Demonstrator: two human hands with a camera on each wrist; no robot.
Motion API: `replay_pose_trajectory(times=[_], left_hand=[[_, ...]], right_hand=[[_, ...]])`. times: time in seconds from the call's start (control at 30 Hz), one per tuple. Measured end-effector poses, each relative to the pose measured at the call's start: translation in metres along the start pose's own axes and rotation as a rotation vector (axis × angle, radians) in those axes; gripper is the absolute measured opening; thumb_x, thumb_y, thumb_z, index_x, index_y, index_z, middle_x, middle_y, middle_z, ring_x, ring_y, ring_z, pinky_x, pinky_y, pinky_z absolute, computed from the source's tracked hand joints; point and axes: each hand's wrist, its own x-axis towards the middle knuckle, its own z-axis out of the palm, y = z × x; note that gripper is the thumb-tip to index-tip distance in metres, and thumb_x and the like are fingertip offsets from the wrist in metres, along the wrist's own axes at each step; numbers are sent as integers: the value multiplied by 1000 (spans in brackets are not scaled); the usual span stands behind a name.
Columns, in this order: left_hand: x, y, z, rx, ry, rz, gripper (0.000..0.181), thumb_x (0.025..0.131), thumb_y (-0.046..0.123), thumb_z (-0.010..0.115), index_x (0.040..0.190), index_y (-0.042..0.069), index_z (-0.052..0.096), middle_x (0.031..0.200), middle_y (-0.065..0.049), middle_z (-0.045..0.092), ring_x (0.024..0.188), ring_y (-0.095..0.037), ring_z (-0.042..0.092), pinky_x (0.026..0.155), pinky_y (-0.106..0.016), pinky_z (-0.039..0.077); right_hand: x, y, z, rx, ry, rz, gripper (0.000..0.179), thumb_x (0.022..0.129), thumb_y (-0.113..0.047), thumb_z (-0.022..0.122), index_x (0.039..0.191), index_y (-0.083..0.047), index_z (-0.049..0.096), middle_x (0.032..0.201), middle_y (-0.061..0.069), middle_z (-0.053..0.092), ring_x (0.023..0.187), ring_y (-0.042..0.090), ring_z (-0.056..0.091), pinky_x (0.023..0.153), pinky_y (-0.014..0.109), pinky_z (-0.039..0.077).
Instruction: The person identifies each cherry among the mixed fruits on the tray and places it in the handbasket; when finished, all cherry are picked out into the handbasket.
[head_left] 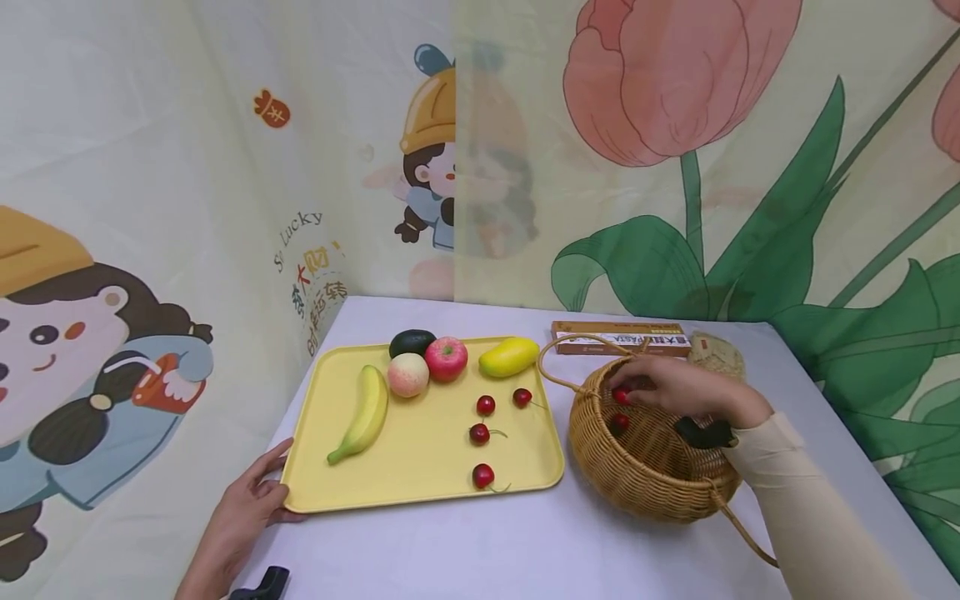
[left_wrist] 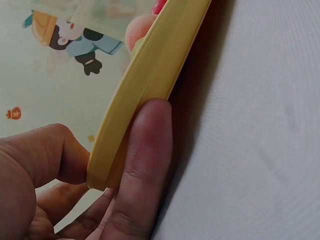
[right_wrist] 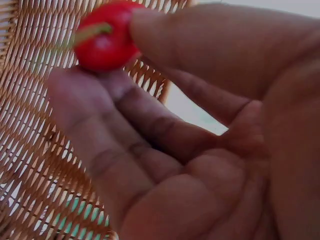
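Note:
My right hand (head_left: 667, 386) is inside the mouth of a wicker basket (head_left: 637, 487), pinching a red cherry (right_wrist: 107, 37) between thumb and fingertips; its short green stem shows in the right wrist view. Another cherry (head_left: 618, 424) lies in the basket just below it. At the near left corner of a yellow tray (head_left: 420, 492), my left hand (head_left: 251, 504) grips the rim, with the thumb (left_wrist: 150, 135) along its side. On the tray are a banana (head_left: 366, 414), a peach (head_left: 408, 375), a red apple (head_left: 446, 359), a dark green avocado (head_left: 412, 342), a yellow mango (head_left: 509, 357) and several cherries (head_left: 483, 476).
Behind the basket lies a pasta box (head_left: 621, 338), with a beige woven bundle (head_left: 716, 354) beside it. The basket's handles (head_left: 558, 379) stick out at its left and right. A white cloth covers the table (head_left: 420, 554), and printed curtains (head_left: 510, 208) hang behind and at the left.

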Motion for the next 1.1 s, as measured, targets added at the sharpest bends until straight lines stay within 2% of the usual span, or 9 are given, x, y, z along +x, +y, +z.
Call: replay_pose_trajectory(times=[0.17, 0.23, 0.37, 0.57, 0.67, 0.77, 0.97, 1.1], left_hand=[[0, 1, 0, 7, 4, -8, 81, 97, -4, 43, 172, 18, 20, 166, -28, 30, 97, -22, 65, 77, -34, 69], [0, 2, 0, 12, 4, -9, 81, 97, -4, 43, 172, 18, 20, 166, -28, 30, 97, -22, 66, 77, -34, 69], [-2, 4, -1, 24, -1, -9, 81, 97, -4, 43, 172, 18, 21, 166, -28, 30, 97, -22, 66, 77, -34, 69], [-5, 4, -2, 37, 3, -9, 82, 97, -5, 43, 172, 19, 20, 165, -30, 29, 95, -21, 67, 77, -35, 69], [-8, 2, -2, 31, 4, -10, 82, 97, -6, 43, 172, 19, 21, 166, -30, 28, 95, -21, 67, 77, -35, 69], [-11, 1, -1, 17, 6, -9, 82, 97, -6, 42, 172, 20, 22, 166, -29, 28, 97, -21, 66, 78, -35, 69], [-12, 3, 1, -1, 7, 6, 82, 98, -6, 43, 172, 21, 22, 164, -27, 30, 96, -18, 65, 78, -35, 69], [-11, 3, 2, -6, 8, 14, 81, 98, -6, 43, 172, 22, 22, 165, -26, 31, 96, -15, 66, 78, -34, 69]], right_hand=[[13, 13, -1, 30, -68, 6, 26, 102, -16, 69, 126, -8, 75, 123, 4, 76, 112, 18, 71, 92, 34, 65], [16, 17, 0, 47, -89, -8, 26, 101, -15, 70, 125, -6, 75, 121, 5, 77, 110, 18, 73, 91, 33, 64], [19, 25, 7, 77, -135, -10, 25, 100, -16, 71, 122, -6, 75, 119, 3, 78, 113, 20, 73, 97, 38, 64], [31, 32, 12, 63, -231, 6, 18, 97, -14, 72, 114, -10, 77, 109, -2, 77, 102, 12, 68, 87, 29, 61], [38, 34, 12, 84, -281, 16, 18, 98, -14, 70, 114, -12, 76, 110, -2, 76, 100, 11, 65, 86, 26, 59], [43, 37, 11, 152, -329, 18, 22, 99, -17, 69, 120, -12, 75, 115, 0, 75, 102, 12, 64, 89, 26, 59], [45, 41, 14, 413, -409, 102, 31, 101, -16, 69, 128, -1, 65, 117, 8, 70, 103, 16, 67, 91, 28, 63], [50, 40, 18, 402, -437, 71, 30, 101, -16, 69, 126, -1, 65, 114, 7, 70, 101, 15, 69, 90, 29, 64]])
